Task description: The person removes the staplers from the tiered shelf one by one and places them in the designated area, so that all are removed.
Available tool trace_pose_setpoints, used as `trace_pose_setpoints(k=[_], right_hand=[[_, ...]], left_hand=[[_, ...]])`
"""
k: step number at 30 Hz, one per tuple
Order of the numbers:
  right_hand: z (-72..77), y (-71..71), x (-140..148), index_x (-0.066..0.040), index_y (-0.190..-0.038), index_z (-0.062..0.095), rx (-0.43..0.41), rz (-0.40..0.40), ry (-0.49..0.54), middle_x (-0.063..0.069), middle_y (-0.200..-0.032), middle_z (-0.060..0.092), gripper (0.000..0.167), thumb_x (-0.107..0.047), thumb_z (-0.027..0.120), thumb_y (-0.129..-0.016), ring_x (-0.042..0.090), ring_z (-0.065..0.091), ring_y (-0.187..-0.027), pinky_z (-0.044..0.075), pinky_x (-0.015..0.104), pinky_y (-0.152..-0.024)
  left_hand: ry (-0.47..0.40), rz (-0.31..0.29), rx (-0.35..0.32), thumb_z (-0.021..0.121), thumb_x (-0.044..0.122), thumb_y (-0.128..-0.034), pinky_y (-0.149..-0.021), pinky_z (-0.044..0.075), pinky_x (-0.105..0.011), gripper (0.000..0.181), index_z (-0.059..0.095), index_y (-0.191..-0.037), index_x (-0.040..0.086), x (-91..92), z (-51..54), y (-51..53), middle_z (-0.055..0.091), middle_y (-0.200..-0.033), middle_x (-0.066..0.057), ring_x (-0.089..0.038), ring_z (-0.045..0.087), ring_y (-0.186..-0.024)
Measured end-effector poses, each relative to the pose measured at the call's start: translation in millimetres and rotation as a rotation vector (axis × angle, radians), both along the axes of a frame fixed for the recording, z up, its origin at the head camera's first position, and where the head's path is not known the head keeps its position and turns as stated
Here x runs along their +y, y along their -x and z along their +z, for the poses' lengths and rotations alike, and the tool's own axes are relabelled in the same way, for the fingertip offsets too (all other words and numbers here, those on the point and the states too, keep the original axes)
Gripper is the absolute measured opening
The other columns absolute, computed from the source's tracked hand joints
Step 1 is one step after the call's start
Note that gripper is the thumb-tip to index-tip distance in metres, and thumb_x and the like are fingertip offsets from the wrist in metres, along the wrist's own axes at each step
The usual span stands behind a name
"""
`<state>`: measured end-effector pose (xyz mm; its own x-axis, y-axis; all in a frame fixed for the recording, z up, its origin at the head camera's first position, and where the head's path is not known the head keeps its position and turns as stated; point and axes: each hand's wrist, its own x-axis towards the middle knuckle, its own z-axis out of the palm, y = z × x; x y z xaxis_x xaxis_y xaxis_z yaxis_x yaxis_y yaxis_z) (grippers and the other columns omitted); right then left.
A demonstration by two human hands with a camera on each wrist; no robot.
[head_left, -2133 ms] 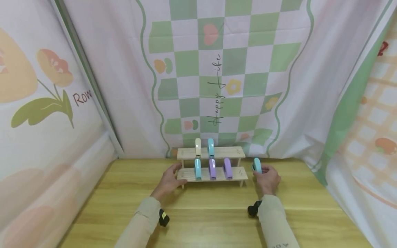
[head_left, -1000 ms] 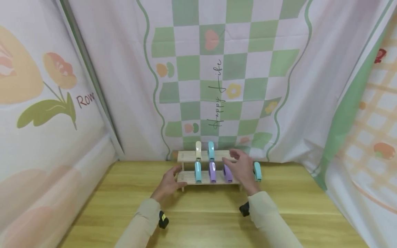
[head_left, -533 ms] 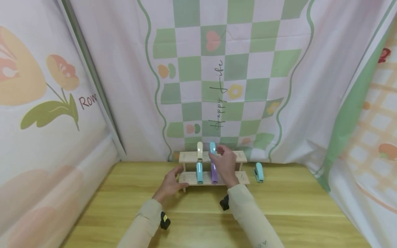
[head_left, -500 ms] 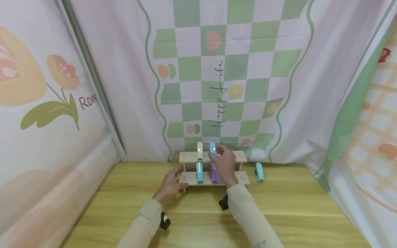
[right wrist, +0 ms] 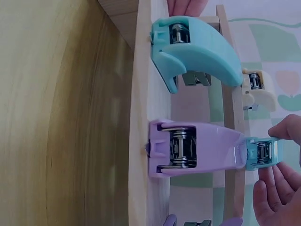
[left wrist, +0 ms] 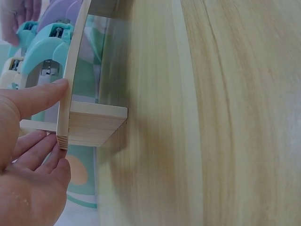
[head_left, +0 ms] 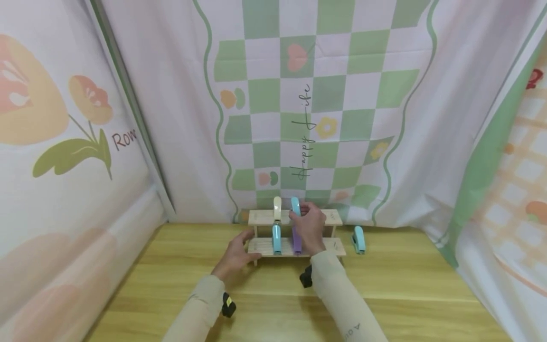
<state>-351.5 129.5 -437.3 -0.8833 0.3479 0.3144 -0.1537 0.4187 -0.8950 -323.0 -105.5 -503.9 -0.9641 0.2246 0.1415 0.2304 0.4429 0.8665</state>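
Lower centre: left hand point(head_left: 235, 251) grips the rack point(head_left: 261, 245), likely steadying it; right hand point(head_left: 312, 225) pinches the upper blue stapler point(head_left: 295, 204), fingers barely apart.

Place: a cloth-walled tabletop booth in pastel prints; whether a home, office or studio surrounds it cannot be told.
Far wall: a green-and-white checkered curtain point(head_left: 265, 95), lettered "Happy Life," hangs behind the table.
Side walls: a flower-print curtain point(head_left: 55, 204) encloses the left, an orange-checked curtain point(head_left: 530, 166) the right.
Tabletop: a wood-grain table point(head_left: 265, 313) stretches between the cloths.
Stationery: small staplers point(head_left: 359, 240) and a two-tier wooden rack point(head_left: 262, 246) give it a desk's look.
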Motion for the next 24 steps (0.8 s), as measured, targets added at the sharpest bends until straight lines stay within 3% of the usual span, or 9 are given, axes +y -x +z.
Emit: trace_pose_setpoints(k=[3, 8, 13, 24], right_hand=[[-1.4, 1.6, 5, -0.003, -0.122, 0.072, 0.001, 0.003, 0.006, 0.017, -0.112, 0.076, 0.042, -0.013, 0.084, -0.083, 0.03, 0.074, -0.102, 0.068, 0.036, -0.081], [-2.5, 0.0, 23, -0.003, -0.118, 0.074, 0.015, 0.028, -0.012, 0.017, -0.111, 0.077, 0.04, -0.013, 0.085, -0.081, 0.031, 0.073, -0.101, 0.067, 0.042, -0.087], [-2.0, -6.6, 47, -0.005, -0.119, 0.073, -0.025, 0.028, -0.016, 0.016, -0.115, 0.075, 0.039, -0.017, 0.083, -0.084, 0.03, 0.071, -0.107, 0.064, 0.041, -0.092], [0.3, -28.6, 128, -0.003, -0.124, 0.073, 0.008, -0.015, -0.075, 0.019, -0.118, 0.074, 0.038, -0.015, 0.08, -0.088, 0.029, 0.068, -0.106, 0.051, 0.008, -0.08]], left_hand=[[-0.002, 0.001, 0.003, 0.087, 0.007, -0.0831, -0.125, 0.037, -0.064, 0.077, 0.05, -0.15, -0.001, 1.3, 0.5, -1.2, 0.053, -0.155, -0.026, -0.048, 0.046, -0.147], [-0.008, 0.008, 0.002, 0.086, 0.007, -0.0828, -0.125, 0.037, -0.065, 0.077, 0.05, -0.15, -0.001, 1.3, 1.8, -1.4, 0.054, -0.155, -0.026, -0.048, 0.047, -0.147], [-0.005, 0.005, 0.004, 0.087, 0.008, -0.0828, -0.125, 0.037, -0.065, 0.076, 0.051, -0.15, 0.001, 0.3, 1.8, 0.6, 0.054, -0.154, -0.025, -0.048, 0.047, -0.147], [-0.005, -0.004, -0.001, 0.086, 0.009, -0.0849, -0.124, 0.038, -0.065, 0.076, 0.05, -0.151, 0.0, -0.8, 1.9, -1.1, 0.054, -0.155, -0.025, -0.05, 0.046, -0.147]])
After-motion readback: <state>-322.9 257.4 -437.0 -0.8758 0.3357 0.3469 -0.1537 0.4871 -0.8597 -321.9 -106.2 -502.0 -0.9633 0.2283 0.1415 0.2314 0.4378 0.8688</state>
